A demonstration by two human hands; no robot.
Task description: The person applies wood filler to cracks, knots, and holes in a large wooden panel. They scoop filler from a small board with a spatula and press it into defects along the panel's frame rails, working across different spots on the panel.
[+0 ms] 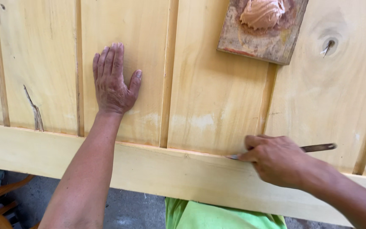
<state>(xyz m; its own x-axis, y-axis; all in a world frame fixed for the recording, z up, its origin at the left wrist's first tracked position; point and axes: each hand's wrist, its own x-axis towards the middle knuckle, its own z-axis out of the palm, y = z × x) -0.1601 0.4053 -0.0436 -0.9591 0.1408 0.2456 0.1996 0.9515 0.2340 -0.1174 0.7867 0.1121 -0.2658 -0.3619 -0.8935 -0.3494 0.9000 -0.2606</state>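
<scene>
The right hand (278, 161) was clamped around a thin metal blade tool (318, 147), whose handle end stuck out behind the knuckles while its tip emerged just past the fingertips, touching the seam between the pale wooden panel (217, 97) and the bottom rail (170, 174). The left hand (113, 82) lay flat on the panel, fingers together, thumb splayed. A small board (250, 42) carrying a lump of brownish putty (261, 12) rested above.

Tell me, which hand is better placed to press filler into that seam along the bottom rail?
Probably the right hand: it grips the thin metal blade at the seam. The left hand lies flat on the pale wooden panel.
</scene>
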